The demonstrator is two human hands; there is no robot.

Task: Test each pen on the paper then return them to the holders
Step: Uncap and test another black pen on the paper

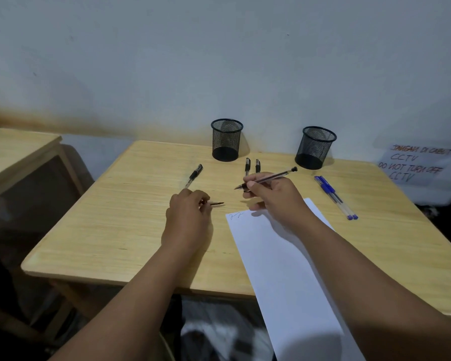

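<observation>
1. Two black mesh holders stand at the far edge of the wooden table (pixel 130 230), near the wall: the left holder (pixel 226 140) and the right holder (pixel 315 147), well apart. No pen can be seen in either.
2. One sheet of white paper (pixel 281 269) lies under the right forearm, its near end hanging past the table's front edge. A small scribble (pixel 235 215) sits at its far left corner.
3. Six pens can be counted. One black-capped pen (pixel 194 175) lies on the bare wood left of centre.
4. Two more black-capped pens (pixel 252 165) lie side by side between the holders, their lower ends hidden behind the right hand.
5. Two blue-capped pens (pixel 335 197) lie together on the table right of the paper, just beside each other.
6. The right hand (pixel 274 196) pinches the sixth, an uncapped pen (pixel 267 177), in curled fingers, tip pointing left and raised off the wood, beyond the paper's far corner.
7. The left hand (pixel 189 220) rests on the table left of the paper, fingers curled round a small dark piece (pixel 215 203) that juts toward the right; it looks like a pen cap, though I cannot tell for certain.
8. A second wooden table (pixel 16 149) stands to the left. At far right a handwritten sign (pixel 417 162) on the wall mentions CCTV.
</observation>
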